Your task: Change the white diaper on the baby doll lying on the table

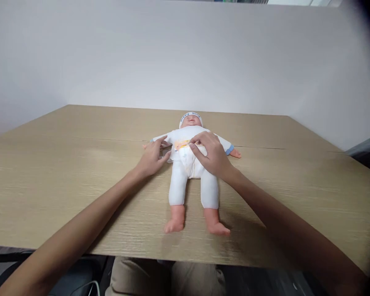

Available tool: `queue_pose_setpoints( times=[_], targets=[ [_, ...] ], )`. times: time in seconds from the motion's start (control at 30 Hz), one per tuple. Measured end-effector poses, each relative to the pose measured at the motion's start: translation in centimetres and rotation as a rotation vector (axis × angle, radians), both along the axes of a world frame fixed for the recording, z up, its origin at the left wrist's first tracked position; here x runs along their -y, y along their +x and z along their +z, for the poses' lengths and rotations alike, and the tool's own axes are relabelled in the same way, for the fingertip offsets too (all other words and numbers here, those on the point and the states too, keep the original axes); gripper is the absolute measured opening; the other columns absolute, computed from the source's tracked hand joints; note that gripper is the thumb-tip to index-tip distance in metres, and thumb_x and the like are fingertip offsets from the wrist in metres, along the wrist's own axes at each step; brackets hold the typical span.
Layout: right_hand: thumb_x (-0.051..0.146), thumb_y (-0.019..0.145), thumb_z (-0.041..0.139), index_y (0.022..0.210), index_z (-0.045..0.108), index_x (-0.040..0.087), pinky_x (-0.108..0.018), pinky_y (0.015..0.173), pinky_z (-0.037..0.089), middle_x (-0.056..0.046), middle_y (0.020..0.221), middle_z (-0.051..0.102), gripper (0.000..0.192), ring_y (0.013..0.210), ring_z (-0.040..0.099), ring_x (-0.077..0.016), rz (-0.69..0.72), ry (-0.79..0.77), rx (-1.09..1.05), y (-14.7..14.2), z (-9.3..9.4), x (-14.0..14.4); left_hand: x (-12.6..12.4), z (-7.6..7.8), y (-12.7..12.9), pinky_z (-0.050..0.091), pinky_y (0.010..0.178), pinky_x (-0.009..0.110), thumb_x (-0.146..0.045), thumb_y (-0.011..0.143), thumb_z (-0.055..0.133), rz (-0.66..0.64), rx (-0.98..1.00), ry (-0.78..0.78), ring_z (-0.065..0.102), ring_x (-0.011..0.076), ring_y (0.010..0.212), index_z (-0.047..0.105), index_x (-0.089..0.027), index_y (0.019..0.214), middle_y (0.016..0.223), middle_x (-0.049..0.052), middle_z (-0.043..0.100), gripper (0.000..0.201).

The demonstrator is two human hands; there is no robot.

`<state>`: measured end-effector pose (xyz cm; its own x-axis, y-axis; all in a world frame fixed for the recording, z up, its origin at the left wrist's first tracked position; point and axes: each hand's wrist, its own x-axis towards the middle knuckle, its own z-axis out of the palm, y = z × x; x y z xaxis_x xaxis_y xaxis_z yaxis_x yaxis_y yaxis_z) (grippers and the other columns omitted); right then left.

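A baby doll (185,181) in white clothes and a white cap lies on its back on the wooden table (64,181), its head away from me and its bare feet toward me. A white diaper (189,162) sits around its waist. My left hand (152,158) rests at the doll's left side and its fingers pinch the diaper's edge. My right hand (211,154) lies over the doll's belly, fingertips pressing on the diaper's top edge.
A plain white wall (185,57) rises behind the table. The table's front edge (160,258) runs just above my knees. A white cable (89,285) hangs below the table at the left.
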<state>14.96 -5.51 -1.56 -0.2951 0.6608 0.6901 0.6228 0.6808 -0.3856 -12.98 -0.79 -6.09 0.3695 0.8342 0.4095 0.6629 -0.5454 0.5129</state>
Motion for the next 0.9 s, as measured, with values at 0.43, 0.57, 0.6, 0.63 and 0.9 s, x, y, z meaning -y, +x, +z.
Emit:
queue_pose_setpoints(
  times=[0.43, 0.57, 0.6, 0.63, 0.9],
  targets=[
    [0.047, 0.093, 0.079, 0.084, 0.056, 0.017, -0.033, 0.072, 0.019, -0.004, 0.089, 0.066, 0.040, 0.075, 0.042, -0.0139, -0.227, -0.368, 0.224, -4.8, 0.8, -3.6, 1.5, -0.1, -0.8, 0.041, 0.108, 0.057, -0.052, 0.102, 0.058, 0.306, -0.288, -0.158, 0.066, 0.0367, 0.108, 0.054, -0.020, 0.092, 0.102, 0.015, 0.074, 0.035],
    [0.046, 0.091, 0.080, 0.086, 0.056, 0.017, -0.033, 0.071, 0.019, -0.005, 0.089, 0.066, 0.039, 0.073, 0.040, -0.0135, -0.237, -0.408, 0.218, -4.8, 0.9, -3.4, 0.9, -0.3, -0.9, 0.041, 0.098, 0.051, -0.048, 0.097, 0.064, 0.345, -0.160, -0.261, 0.063, 0.0297, 0.089, 0.055, -0.021, 0.087, 0.090, 0.009, 0.072, 0.030],
    [0.046, 0.091, 0.080, 0.086, 0.056, 0.016, -0.034, 0.071, 0.019, -0.005, 0.090, 0.066, 0.039, 0.074, 0.040, -0.0136, -0.237, -0.410, 0.220, -4.9, 1.0, -3.4, 0.6, -0.5, -0.9, 0.041, 0.095, 0.047, -0.045, 0.093, 0.068, 0.342, -0.063, -0.299, 0.061, 0.0271, 0.085, 0.056, -0.021, 0.087, 0.088, 0.008, 0.070, 0.028],
    [0.046, 0.092, 0.080, 0.086, 0.055, 0.016, -0.034, 0.071, 0.019, -0.006, 0.091, 0.066, 0.039, 0.074, 0.040, -0.0136, -0.236, -0.412, 0.223, -4.9, 1.0, -3.3, 0.4, -0.7, -0.9, 0.042, 0.091, 0.043, -0.041, 0.089, 0.071, 0.322, 0.066, -0.336, 0.060, 0.0247, 0.082, 0.056, -0.021, 0.088, 0.087, 0.006, 0.069, 0.025],
    [0.042, 0.092, 0.078, 0.085, 0.054, 0.017, -0.033, 0.071, 0.020, -0.005, 0.094, 0.068, 0.035, 0.075, 0.042, -0.0143, -0.253, -0.424, 0.242, -5.2, 1.4, -3.2, -0.6, -0.5, 0.4, 0.039, 0.075, 0.029, -0.028, 0.089, 0.062, 0.104, 0.706, -0.445, 0.054, 0.0145, 0.075, 0.059, -0.019, 0.113, 0.080, 0.000, 0.062, 0.025]
  ],
)
